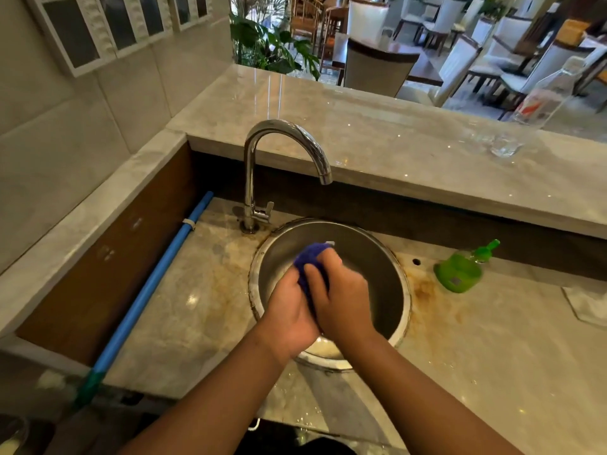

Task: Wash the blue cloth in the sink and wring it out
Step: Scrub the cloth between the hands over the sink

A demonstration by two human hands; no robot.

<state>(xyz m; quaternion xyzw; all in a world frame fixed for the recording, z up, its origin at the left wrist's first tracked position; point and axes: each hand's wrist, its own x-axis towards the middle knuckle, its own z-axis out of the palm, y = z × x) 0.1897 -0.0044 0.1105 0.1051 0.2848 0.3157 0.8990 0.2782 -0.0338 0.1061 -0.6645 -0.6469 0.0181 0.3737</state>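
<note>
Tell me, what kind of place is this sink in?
Probably a restaurant or café: a small sink with a chrome tap sits behind a raised marble counter, with dining chairs beyond.

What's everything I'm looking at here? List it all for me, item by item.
counter: one, beige marble, foreground
sink: one, steel, round, set in the counter
blue cloth: one, dark blue, bunched over the sink
faucet: one, chrome, behind the sink
pump bottle: one, green, right of the sink
pipe: one, blue, counter's left edge
bottle: one, clear, raised ledge
drinking glass: one, clear, same ledge
plant: one, green, beyond the ledge
chairs: several, white, background
left hand: grips the cloth
right hand: grips the cloth
</note>
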